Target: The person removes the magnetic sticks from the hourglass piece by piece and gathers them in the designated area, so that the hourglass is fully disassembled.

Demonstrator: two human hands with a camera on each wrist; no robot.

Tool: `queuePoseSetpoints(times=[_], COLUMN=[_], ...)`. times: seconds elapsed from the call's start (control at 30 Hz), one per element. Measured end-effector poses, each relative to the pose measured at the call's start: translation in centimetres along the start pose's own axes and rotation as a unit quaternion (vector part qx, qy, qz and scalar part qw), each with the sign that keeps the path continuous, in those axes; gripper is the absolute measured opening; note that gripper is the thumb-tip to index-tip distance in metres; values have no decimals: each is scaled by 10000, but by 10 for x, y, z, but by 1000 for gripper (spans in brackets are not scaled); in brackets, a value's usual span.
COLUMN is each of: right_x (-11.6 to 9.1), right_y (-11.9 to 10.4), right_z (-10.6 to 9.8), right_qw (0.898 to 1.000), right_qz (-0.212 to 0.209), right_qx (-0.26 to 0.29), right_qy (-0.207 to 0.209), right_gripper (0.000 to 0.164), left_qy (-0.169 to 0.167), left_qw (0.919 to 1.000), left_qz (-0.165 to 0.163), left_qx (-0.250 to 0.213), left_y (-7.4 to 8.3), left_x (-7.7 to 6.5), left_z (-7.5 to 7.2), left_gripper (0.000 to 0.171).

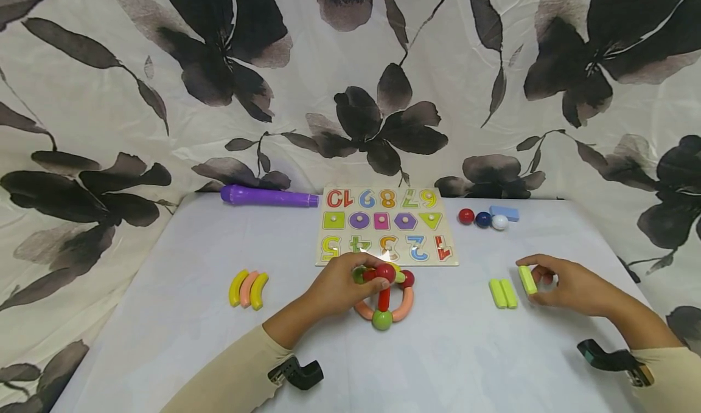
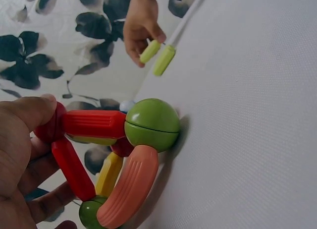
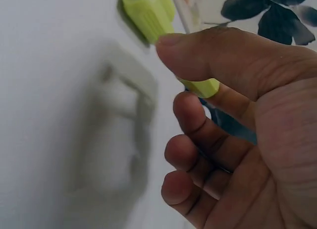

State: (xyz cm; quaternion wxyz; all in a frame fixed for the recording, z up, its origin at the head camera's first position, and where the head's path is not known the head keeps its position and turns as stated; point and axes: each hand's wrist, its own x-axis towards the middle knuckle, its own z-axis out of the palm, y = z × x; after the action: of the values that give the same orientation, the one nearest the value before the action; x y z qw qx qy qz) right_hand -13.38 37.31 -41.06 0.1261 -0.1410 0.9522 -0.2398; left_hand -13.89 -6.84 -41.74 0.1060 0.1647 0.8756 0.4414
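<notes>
My left hand (image 1: 339, 284) grips the top red ball (image 1: 386, 272) of a structure built from magnetic sticks and balls. Red sticks (image 2: 94, 124) run down from that ball to green balls (image 2: 152, 125). Curved salmon sticks (image 2: 132, 185) and a yellow one form its base on the table. Off to the right, my right hand (image 1: 572, 284) pinches a light green stick (image 1: 527, 280) between thumb and fingers. Two more light green sticks (image 1: 503, 294) lie side by side just left of it. In the right wrist view the thumb hides part of the held stick.
Curved yellow and salmon sticks (image 1: 257, 291) lie at left. Behind the structure is a number puzzle board (image 1: 358, 259), with a purple microphone-shaped toy (image 1: 268, 197) to its left. Red, dark blue and white balls (image 1: 483, 219) sit by a blue block (image 1: 506, 213) at back right.
</notes>
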Motion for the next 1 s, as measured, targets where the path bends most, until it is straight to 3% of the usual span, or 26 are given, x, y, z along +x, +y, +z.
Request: queuePoseSetpoints(times=[0.27,0.53,0.67,0.83,1.0], right_x=[0,2,2,4,14], right_y=[3,0,-3,-9,-28], right_z=[14,22,21,14,11], right_qw=[9985,9989,9988,9991,9992], right_qz=[103,71,216,153,41], right_qx=[319,197,65,-253,-364], right_qy=[-442,-428,-444,-291,164], right_gripper=[66,64,72,82,71], left_qy=[-38,-26,-61,-111,-71], left_qw=[9999,9999,9999,9999,9998], left_qz=[64,25,35,36,177], left_qx=[-122,-105,-97,-53,-109], left_y=[0,1,0,-1,-4], left_x=[-1,-1,-1,-2,-5], left_z=[-1,0,0,0,-1], left_gripper=[42,43,42,45,46])
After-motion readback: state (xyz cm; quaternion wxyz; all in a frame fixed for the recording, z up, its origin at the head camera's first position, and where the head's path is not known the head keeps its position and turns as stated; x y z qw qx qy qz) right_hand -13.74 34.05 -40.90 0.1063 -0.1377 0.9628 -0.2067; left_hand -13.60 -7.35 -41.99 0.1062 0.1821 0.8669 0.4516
